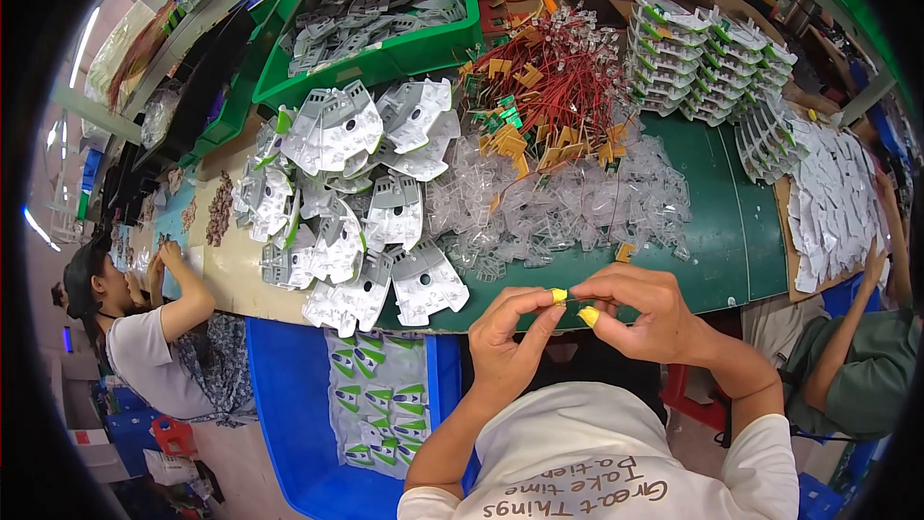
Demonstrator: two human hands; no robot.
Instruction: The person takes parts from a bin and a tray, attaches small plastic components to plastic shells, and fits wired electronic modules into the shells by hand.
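Both hands meet in front of my chest, just off the table's near edge. My left hand (510, 332) is closed in a pinch of thumb and index finger, with a yellow wrap on a fingertip. Close beside it, my right hand (647, 313) is also pinched, its thumb tip wrapped in yellow. Whatever small piece sits between the fingertips is too small to name. Nearest beyond the hands lies a spread of clear plastic parts (539, 221). A tangle of red wires (568, 67) with small tan and green boards lies behind them.
White-and-grey plastic shells (337, 135) are piled at left, below a green crate (375, 67) of grey parts. Stacked shells (664, 58) stand at back right. A blue bin (279, 404) sits below the table edge. Co-workers sit at left (164, 337) and right (857, 366).
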